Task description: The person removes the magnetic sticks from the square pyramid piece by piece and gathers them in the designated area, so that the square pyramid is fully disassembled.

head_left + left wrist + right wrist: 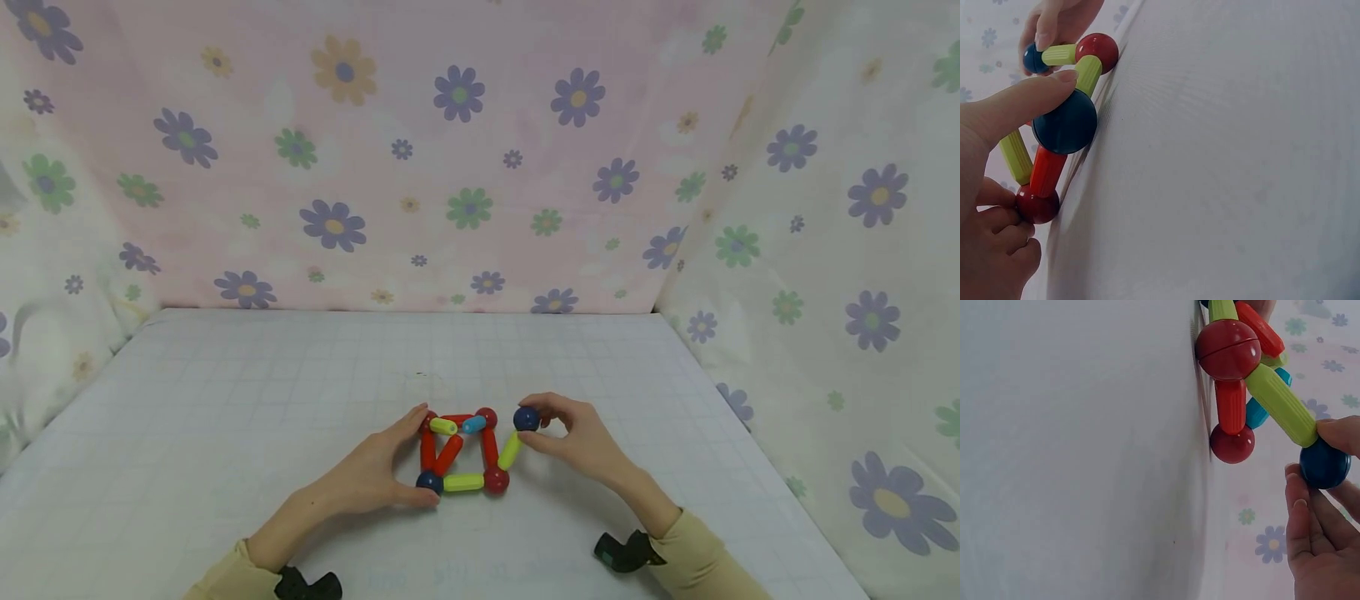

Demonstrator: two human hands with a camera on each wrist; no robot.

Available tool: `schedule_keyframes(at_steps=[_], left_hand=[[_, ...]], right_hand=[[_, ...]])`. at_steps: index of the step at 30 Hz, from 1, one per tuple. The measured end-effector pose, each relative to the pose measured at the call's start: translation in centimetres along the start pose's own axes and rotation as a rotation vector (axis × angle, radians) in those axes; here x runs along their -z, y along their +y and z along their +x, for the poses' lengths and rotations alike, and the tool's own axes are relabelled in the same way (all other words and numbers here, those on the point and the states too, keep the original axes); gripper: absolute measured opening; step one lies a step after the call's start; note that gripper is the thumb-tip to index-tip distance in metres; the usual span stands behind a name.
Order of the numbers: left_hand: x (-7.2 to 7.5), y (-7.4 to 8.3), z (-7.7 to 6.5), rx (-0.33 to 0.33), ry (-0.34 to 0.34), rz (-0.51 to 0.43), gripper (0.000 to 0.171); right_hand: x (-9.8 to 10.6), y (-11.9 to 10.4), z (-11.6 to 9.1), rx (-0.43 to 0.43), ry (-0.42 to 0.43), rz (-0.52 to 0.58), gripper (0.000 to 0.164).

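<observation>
A toy frame of coloured rods and balls stands on the table, four-sided at its base, with red balls at several corners. My left hand point(360, 475) spans its left side: the thumb presses the near dark blue ball point(1066, 122), and the fingers touch the far red ball point(1038, 204). Between finger and thumb my right hand point(585, 437) pinches another dark blue ball point(527, 419). That ball sits at the upper end of a yellow-green rod point(1282, 405), which slants up from the near right red ball point(496, 480). A red rod point(448, 456), a blue rod point(474, 425) and a short-looking yellow-green rod point(444, 426) lean upward from other corners.
The white, faintly gridded table point(225, 400) lies under the frame. Flowered cloth point(405, 233) hangs behind it and along both sides. Dark wrist mounts point(628, 552) sit at both sleeve cuffs.
</observation>
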State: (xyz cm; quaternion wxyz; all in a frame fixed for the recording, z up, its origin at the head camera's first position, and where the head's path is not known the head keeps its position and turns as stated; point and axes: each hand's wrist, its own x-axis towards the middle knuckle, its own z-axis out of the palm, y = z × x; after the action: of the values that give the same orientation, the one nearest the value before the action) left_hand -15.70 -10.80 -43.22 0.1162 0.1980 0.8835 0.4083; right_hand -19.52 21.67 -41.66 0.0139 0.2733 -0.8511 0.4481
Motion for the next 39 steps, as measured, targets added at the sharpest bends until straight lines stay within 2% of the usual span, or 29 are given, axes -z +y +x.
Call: schedule_keyframes(at_steps=[20, 27, 39], left_hand=[[-0.1, -0.1, -0.1, -0.001, 0.004, 0.0, 0.111], [-0.1, 0.0, -0.1, 0.002, 0.002, 0.004, 0.11], [0.0, 0.0, -0.2, 0.004, -0.001, -0.005, 0.11]], right_hand=[[0.4, 2.2, -0.3, 0.017, -0.031, 0.09, 0.035], [0.2, 2.4, -0.5, -0.038, -0.016, 0.1, 0.032], [0.0, 2.7, -0.5, -0.049, 0.016, 0.101, 0.029]])
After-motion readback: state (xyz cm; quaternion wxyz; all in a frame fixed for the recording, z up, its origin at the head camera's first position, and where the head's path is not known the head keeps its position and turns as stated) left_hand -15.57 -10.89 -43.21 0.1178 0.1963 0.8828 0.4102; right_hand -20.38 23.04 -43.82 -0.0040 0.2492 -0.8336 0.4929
